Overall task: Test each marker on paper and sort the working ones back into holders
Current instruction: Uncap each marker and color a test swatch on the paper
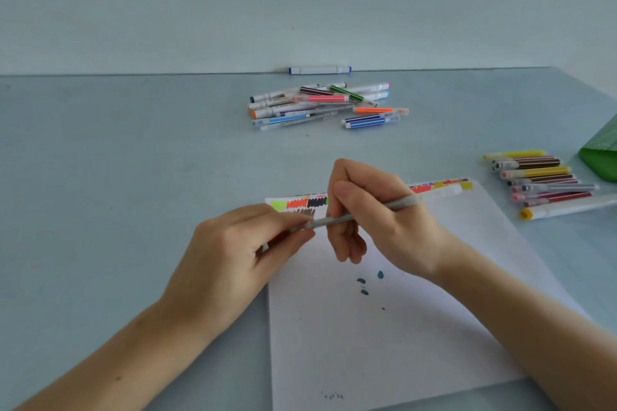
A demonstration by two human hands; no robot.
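- Paper point(384, 337) fills the lower centre-right of the frame, lying on the counter point(100, 177). A few teal dots sit mid-sheet and colour swatches run along its far edge.
- Left hand point(233, 257), centre-left, pinches the tip end of a slim grey pen point(354, 215) between thumb and fingertips. Whether that end is a cap, I cannot tell.
- Right hand point(370, 220), centre, wraps its fingers round the barrel of the same pen. The pen is held above the top edge of the paper, not touching it.
- Step, my read: uncapping or recapping this pen, either just ahead of a test stroke or just after one. I can't tell which from the grip alone.
- Next move needs the tip exposed and brought down onto blank paper, or the cap seated and the pen moved to a pile.
- Right pile point(541, 183), right edge of the frame, lies in a neat row. It's probably the tested ones.
- Green holder point(601, 153), far right, is partly cut off.
- Loose heap of markers point(320, 105), upper centre, is likely untested.
- Single white marker point(320, 70) lies against the wall behind the heap.
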